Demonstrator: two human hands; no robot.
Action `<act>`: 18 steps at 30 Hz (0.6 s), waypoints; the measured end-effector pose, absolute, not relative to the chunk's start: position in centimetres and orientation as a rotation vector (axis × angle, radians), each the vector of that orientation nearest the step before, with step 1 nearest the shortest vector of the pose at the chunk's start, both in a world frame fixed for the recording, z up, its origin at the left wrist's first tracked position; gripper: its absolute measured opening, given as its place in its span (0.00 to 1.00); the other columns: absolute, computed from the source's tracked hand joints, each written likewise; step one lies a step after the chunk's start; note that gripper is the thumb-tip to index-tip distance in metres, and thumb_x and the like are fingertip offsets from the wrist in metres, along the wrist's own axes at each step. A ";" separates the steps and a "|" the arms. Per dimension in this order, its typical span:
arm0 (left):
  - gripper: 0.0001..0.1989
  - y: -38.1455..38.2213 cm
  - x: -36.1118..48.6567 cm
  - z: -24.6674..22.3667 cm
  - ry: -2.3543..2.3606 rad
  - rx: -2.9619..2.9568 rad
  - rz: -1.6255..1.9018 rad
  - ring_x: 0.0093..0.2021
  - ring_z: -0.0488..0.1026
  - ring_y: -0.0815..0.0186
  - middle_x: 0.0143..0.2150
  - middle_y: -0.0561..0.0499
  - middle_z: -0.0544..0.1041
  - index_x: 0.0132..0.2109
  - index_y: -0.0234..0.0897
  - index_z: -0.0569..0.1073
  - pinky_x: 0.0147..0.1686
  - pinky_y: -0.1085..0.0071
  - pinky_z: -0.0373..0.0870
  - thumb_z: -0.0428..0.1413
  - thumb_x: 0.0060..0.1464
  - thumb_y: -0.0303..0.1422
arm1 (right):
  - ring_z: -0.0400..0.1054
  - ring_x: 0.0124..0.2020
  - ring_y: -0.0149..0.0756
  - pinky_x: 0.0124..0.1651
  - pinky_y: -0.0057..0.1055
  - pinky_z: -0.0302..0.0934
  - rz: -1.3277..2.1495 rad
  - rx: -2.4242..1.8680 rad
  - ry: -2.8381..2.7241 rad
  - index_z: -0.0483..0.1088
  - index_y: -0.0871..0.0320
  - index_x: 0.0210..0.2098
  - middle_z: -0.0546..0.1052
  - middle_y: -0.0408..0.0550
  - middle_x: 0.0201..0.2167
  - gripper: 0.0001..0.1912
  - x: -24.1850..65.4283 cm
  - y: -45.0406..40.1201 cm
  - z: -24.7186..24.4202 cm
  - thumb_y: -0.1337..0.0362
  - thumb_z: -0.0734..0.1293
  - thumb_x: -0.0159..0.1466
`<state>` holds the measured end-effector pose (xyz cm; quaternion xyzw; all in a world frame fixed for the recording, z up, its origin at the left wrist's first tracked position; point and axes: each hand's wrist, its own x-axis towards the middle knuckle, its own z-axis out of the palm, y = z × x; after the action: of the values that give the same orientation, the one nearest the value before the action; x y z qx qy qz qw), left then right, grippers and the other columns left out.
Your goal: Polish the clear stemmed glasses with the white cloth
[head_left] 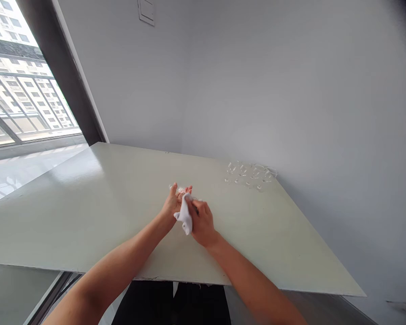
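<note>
White cloth (185, 215) bunched in right hand (202, 223), pressed against left hand (172, 201), which pinches a small clear piece (180, 190), partly hidden. Other clear pieces (248, 175) lie untouched on the table (71, 216), ahead beyond the right hand.

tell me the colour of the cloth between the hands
The cloth is plain white, and it shows best in the head view.

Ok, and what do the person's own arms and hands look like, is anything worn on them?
The left hand and right hand are bare, with no gloves, and both forearms show no sleeves, watch or bracelet. Dark clothing shows below, between the arms.
</note>
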<state>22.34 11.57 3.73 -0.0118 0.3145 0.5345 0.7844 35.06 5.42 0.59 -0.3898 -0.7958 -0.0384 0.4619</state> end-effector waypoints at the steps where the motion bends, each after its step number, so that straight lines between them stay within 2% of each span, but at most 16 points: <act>1: 0.18 11.1 22.5 3.8 0.664 -0.031 1.095 0.24 0.73 0.70 0.35 0.47 0.76 0.44 0.33 0.63 0.23 0.75 0.71 0.54 0.52 0.42 | 0.62 0.37 0.40 0.43 0.39 0.59 -0.166 -0.879 -2.019 0.54 0.54 0.59 0.69 0.53 0.40 0.29 34.7 5.3 0.3 0.65 0.63 0.59; 3: 0.19 10.4 22.5 4.1 0.632 -0.028 1.063 0.22 0.72 0.71 0.35 0.49 0.76 0.43 0.34 0.64 0.19 0.76 0.69 0.56 0.49 0.43 | 0.62 0.37 0.39 0.44 0.37 0.60 -0.181 -0.751 -2.109 0.54 0.52 0.59 0.70 0.51 0.39 0.29 34.4 5.2 -0.3 0.68 0.62 0.59; 6: 0.17 10.6 21.8 5.0 0.559 -0.023 1.125 0.25 0.74 0.71 0.36 0.48 0.76 0.43 0.34 0.63 0.20 0.78 0.70 0.54 0.52 0.42 | 0.63 0.38 0.37 0.44 0.35 0.61 0.007 -0.711 -2.148 0.60 0.52 0.54 0.70 0.49 0.40 0.24 34.9 5.5 -0.8 0.68 0.62 0.58; 9: 0.15 11.4 20.9 6.1 0.520 0.034 1.245 0.31 0.75 0.69 0.38 0.47 0.76 0.42 0.34 0.63 0.26 0.76 0.73 0.51 0.54 0.42 | 0.65 0.39 0.37 0.42 0.34 0.62 0.221 -0.941 -1.972 0.63 0.55 0.48 0.68 0.50 0.39 0.18 35.5 6.1 -0.7 0.67 0.59 0.58; 11: 0.14 11.8 20.4 6.6 0.522 0.122 1.359 0.35 0.75 0.68 0.39 0.47 0.75 0.40 0.35 0.64 0.33 0.73 0.74 0.52 0.54 0.42 | 0.64 0.41 0.37 0.43 0.35 0.61 0.289 -1.122 -1.932 0.63 0.56 0.48 0.67 0.51 0.40 0.17 35.6 6.3 -0.6 0.67 0.58 0.59; 13: 0.13 12.1 20.0 6.8 0.515 0.270 1.472 0.38 0.75 0.66 0.39 0.48 0.74 0.37 0.36 0.65 0.41 0.69 0.72 0.53 0.52 0.42 | 0.62 0.45 0.40 0.48 0.38 0.59 0.333 -1.176 -2.137 0.61 0.56 0.51 0.68 0.52 0.44 0.21 35.8 6.5 -0.2 0.64 0.62 0.58; 16: 0.14 12.3 19.8 6.5 0.552 0.561 1.600 0.39 0.75 0.64 0.42 0.49 0.73 0.38 0.38 0.65 0.47 0.61 0.68 0.54 0.50 0.43 | 0.55 0.55 0.47 0.54 0.44 0.52 0.464 -1.076 -2.453 0.56 0.56 0.57 0.64 0.54 0.53 0.35 36.7 6.8 1.1 0.54 0.68 0.53; 18: 0.15 12.2 20.2 6.1 0.626 0.743 1.645 0.40 0.75 0.63 0.46 0.49 0.71 0.42 0.40 0.64 0.48 0.57 0.65 0.54 0.50 0.43 | 0.55 0.54 0.45 0.53 0.41 0.53 0.547 -1.098 -2.330 0.56 0.56 0.58 0.64 0.53 0.53 0.34 37.6 7.0 2.5 0.50 0.65 0.56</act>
<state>20.15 12.17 6.12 0.3174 0.2677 0.7031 0.5773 37.63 6.96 2.54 -0.4036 -0.8564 0.2009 0.2516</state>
